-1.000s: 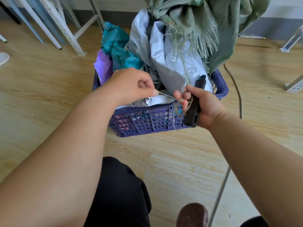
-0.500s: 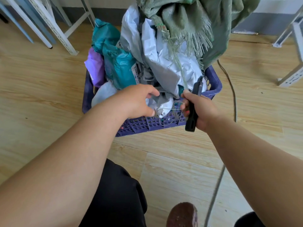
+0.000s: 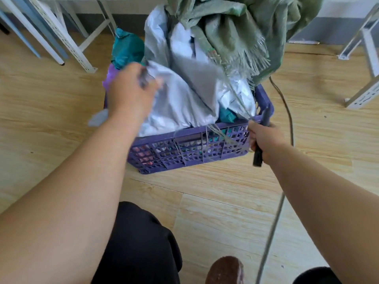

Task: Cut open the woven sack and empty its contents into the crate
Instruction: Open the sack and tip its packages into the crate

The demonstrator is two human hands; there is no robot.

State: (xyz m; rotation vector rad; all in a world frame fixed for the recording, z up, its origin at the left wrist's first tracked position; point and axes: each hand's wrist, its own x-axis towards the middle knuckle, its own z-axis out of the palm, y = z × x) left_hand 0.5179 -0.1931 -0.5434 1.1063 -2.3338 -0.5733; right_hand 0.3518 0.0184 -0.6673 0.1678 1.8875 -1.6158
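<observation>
A purple slotted crate (image 3: 184,152) stands on the wood floor, heaped with grey-white plastic parcels (image 3: 180,99), a teal parcel (image 3: 127,48) and a purple one. The green woven sack (image 3: 235,27), its cut edge frayed, hangs over the crate's far right. Loose green threads (image 3: 235,95) run from the sack down to my right hand (image 3: 264,140), which grips a black utility knife (image 3: 262,138) at the crate's near right corner. My left hand (image 3: 129,93), blurred, grasps the edge of a grey-white parcel at the crate's left side.
White metal rack legs (image 3: 67,39) stand at the back left, and more legs (image 3: 367,58) at the right. A grey cable (image 3: 287,111) runs along the floor right of the crate. My dark-trousered knee (image 3: 139,242) and a brown shoe (image 3: 225,271) are at the bottom.
My left hand let go of the thread near my right hand and moved up-left onto a grey-white parcel. My right hand, still holding the knife, shifted right and lower.
</observation>
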